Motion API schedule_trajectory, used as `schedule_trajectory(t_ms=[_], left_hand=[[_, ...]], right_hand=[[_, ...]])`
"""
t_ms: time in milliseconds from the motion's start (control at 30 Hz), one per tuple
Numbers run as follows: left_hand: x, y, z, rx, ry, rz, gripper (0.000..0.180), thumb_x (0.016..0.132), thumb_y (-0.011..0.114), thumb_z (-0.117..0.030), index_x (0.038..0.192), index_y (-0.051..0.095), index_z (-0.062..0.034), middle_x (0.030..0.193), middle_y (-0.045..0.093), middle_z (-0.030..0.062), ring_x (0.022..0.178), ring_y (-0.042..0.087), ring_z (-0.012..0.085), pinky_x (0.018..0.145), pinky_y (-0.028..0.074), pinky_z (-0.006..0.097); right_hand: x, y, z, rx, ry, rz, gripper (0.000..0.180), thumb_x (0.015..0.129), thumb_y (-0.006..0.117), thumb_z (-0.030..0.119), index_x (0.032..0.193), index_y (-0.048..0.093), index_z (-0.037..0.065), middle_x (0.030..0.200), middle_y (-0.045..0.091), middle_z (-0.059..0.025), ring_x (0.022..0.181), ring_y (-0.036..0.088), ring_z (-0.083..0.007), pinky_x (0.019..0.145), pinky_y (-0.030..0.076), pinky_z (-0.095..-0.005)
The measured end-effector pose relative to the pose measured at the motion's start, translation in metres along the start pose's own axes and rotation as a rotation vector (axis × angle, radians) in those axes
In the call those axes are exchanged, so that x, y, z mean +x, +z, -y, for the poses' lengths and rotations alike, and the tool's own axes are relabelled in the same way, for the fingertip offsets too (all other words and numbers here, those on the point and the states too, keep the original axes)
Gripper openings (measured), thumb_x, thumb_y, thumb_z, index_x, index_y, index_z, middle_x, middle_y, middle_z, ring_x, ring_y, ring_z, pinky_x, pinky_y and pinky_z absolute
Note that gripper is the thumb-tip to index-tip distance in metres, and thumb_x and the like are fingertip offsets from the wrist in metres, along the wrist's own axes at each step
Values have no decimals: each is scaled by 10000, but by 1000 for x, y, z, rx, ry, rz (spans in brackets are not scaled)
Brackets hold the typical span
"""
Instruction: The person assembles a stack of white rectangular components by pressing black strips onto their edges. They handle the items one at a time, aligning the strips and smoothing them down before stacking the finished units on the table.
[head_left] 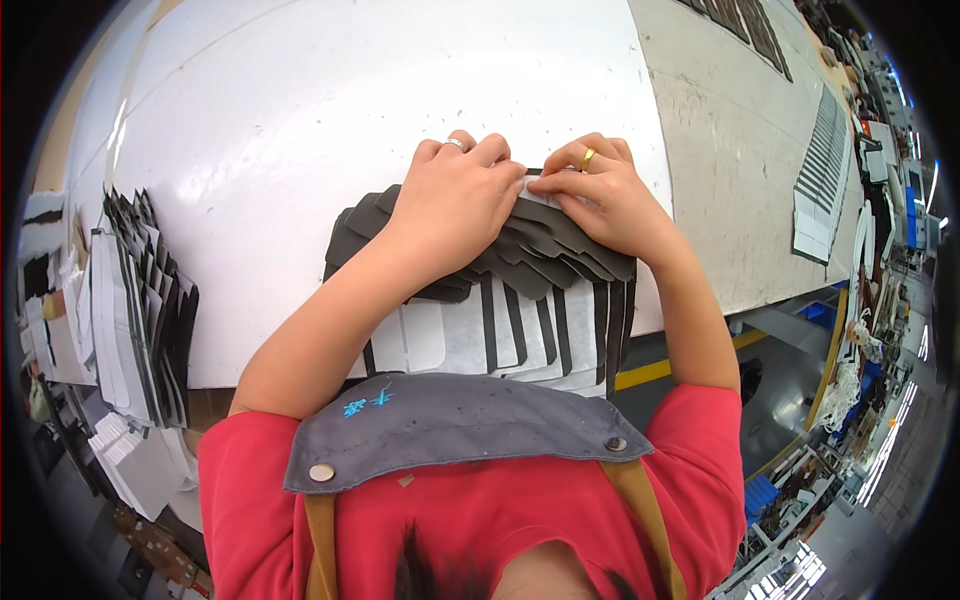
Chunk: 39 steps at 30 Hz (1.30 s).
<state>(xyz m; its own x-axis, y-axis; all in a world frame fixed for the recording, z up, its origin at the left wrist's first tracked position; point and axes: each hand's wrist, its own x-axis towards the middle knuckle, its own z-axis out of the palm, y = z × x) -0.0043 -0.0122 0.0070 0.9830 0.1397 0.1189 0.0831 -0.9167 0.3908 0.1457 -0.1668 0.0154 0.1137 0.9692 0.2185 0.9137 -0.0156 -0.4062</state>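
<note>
Across a broad, pale desk, a person in a red shirt and gray apron works with both forearms stretched over a pile of overlapping sheets at the near edge, directly in front of the apron. Dark gray flaps fan across the pile's far part; white faces with dark strips show toward the person. A second pile, also dark and white, is at the left, and a set of striped sheets lies well apart at the right. The left hand, fingers curled, and the right hand, thumb and forefinger drawn narrow, nearly meet at the pile's far edge; whether either grips a sheet cannot be told. Each wears a ring, one silver, one gold.
</note>
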Motion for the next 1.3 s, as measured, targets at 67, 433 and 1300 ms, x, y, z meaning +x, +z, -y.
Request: schedule_trajectory(t_ms=[67,433,1300], left_hand=[[-2,1,1,-60,-25,-42,196,923,549,-186,1055,664,-98,1039,599,36,973,548,252,874,402,390],[-12,5,3,-86,-23,-169,145,890,586,-185,954,670,-85,953,610,33,910,573,245,806,417,392],[-9,0,3,159,58,-216,156,867,613,-219,802,646,-82,843,605,32,837,608,219,780,406,368]], right_hand=[[3,-1,0,7,10,-13,185,803,651,73,966,719,128,959,650,22,974,567,-163,897,369,-340],[5,-2,12,-213,-2,118,261,864,574,87,1094,689,129,968,630,-17,989,566,-179,955,373,-404],[2,4,4,-78,146,-45,78,831,611,72,905,628,91,850,587,-32,855,567,-209,869,385,-366]])
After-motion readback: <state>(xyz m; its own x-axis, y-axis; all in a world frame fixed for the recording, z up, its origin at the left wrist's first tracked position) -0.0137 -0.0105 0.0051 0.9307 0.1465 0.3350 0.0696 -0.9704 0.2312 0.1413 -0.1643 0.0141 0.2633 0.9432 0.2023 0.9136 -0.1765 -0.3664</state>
